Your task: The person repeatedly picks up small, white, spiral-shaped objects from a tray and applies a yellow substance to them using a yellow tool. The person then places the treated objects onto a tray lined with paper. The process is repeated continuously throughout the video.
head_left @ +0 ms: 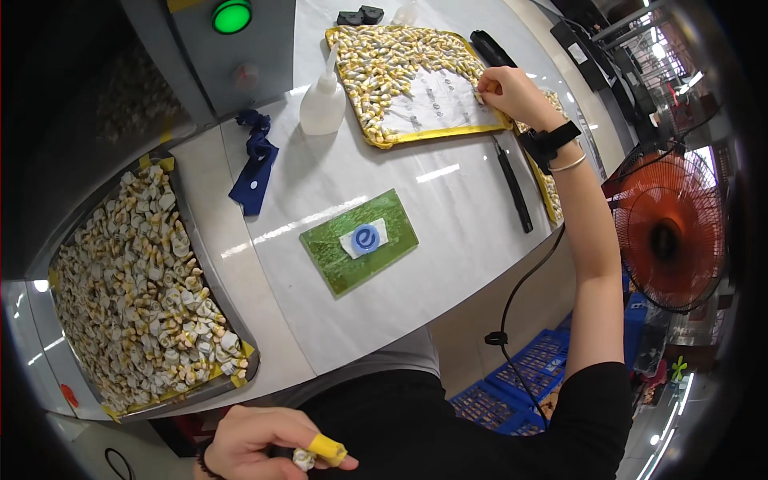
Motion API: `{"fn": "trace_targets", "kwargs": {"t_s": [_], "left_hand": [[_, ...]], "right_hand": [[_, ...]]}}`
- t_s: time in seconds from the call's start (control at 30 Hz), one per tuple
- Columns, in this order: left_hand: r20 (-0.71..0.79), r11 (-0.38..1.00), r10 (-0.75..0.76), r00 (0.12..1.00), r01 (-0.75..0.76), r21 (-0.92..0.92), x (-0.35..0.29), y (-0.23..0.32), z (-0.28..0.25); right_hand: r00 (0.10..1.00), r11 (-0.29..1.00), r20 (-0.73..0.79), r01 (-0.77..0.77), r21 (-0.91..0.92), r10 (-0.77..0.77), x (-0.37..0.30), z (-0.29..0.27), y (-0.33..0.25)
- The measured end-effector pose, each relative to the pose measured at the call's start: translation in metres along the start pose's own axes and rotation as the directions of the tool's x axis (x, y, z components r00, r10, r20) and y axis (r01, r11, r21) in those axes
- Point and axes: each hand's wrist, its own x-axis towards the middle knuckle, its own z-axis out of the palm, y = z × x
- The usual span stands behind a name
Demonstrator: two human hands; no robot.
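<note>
Reaching over the near right corner of the yellow-rimmed tray (448,134), the right hand (510,92) brings thumb and forefinger together on a small pale bit (479,98), perhaps one of the tray's own pieces, though the fingers hide most of it. Small white-and-yellow pieces (364,80) crowd the tray's far and left parts, while a white sheet (432,100) lies exposed at its near right. A second tray (552,200) of such pieces shows partly beneath the right forearm.

Low in the view, close to the person's body, the left hand (260,440) grasps a small white piece (304,458) between its fingers, one of which wears a yellow cover (326,446).

On the white-covered bench (432,188), a translucent nozzle bottle (322,110) stands upright just left of the tray. Nearer the person, a green slab (326,258) carries a white patch (346,243) with a blue disc (366,238) on it. A slim black tool (514,188) lies to the right, and a crumpled navy cloth (256,168) to the left. Farther left, a large grey-rimmed bin (216,280) holds heaped white-and-yellow pieces.
</note>
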Motion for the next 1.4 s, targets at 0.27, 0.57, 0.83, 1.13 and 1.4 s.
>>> {"fn": "trace_targets", "kwargs": {"t_s": [0.27, 0.57, 0.83, 1.13, 1.4], "left_hand": [[-0.018, 0.92, 0.281, 0.96, -0.274, -0.28, 0.029, -0.039, -0.005], [-0.041, 0.863, 0.166, 0.985, -0.165, -0.478, 0.031, -0.053, -0.004], [-0.356, 0.952, 0.029, 0.934, -0.134, -0.275, 0.046, -0.042, 0.006], [-0.291, 0.914, 0.018, 0.957, -0.134, -0.384, 0.04, -0.048, -0.001], [-0.361, 0.942, -0.035, 0.932, -0.09, -0.322, 0.047, -0.041, 0.0]], "right_hand": [[0.999, 0.993, 0.023, 0.044, -0.108, -0.041, -0.004, 0.002, -0.009], [0.976, 0.894, -0.189, 0.182, 0.41, -0.111, -0.053, -0.034, -0.09], [0.766, 0.736, -0.116, 0.64, 0.219, -0.632, -0.107, 0.011, -0.198], [0.767, 0.768, 0.04, 0.639, 0.055, -0.641, -0.103, 0.015, -0.206], [0.738, 0.739, 0.041, 0.672, 0.043, -0.674, -0.097, 0.02, -0.206]]}}
